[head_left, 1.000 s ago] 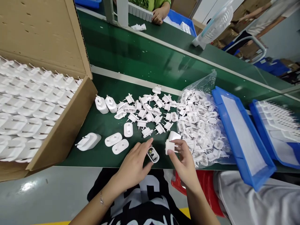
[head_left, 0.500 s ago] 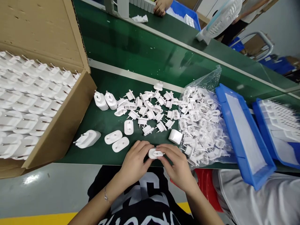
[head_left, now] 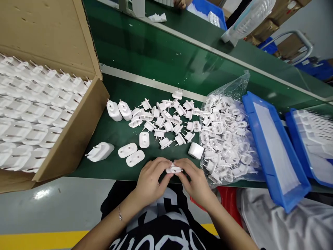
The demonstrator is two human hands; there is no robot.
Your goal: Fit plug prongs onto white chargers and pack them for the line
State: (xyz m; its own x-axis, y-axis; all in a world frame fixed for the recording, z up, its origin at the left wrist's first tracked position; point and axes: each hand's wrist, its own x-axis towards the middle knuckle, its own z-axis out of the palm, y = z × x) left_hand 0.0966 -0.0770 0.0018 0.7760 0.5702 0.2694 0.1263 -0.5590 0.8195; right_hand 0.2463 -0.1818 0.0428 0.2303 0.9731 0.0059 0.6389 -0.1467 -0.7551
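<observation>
Between my left hand (head_left: 152, 178) and my right hand (head_left: 194, 178) is a small white plug adapter (head_left: 174, 169), pinched from both sides at the table's front edge. Its lower faces are covered by my fingers. Just beyond my hands, several loose white plug pieces with metal pins (head_left: 166, 121) lie scattered in a heap. Left of my left hand, two flat oval plug pieces (head_left: 131, 154) lie side by side, with a squarer one (head_left: 144, 139) above them. A white block (head_left: 196, 150) sits up and right of my right hand.
An open cardboard box (head_left: 75, 135) at left holds rows of white chargers. More chargers stand beside it (head_left: 113, 110) and lie nearer (head_left: 100, 151). A clear bag (head_left: 227, 139) of plug pieces and blue trays (head_left: 278, 156) are at right. Another person's hand (head_left: 180, 3) shows across the bench.
My view has shifted slightly, so the scene sits a little further right. The adapter has turned a little between my fingers. The other person's hand is now mostly out of frame.
</observation>
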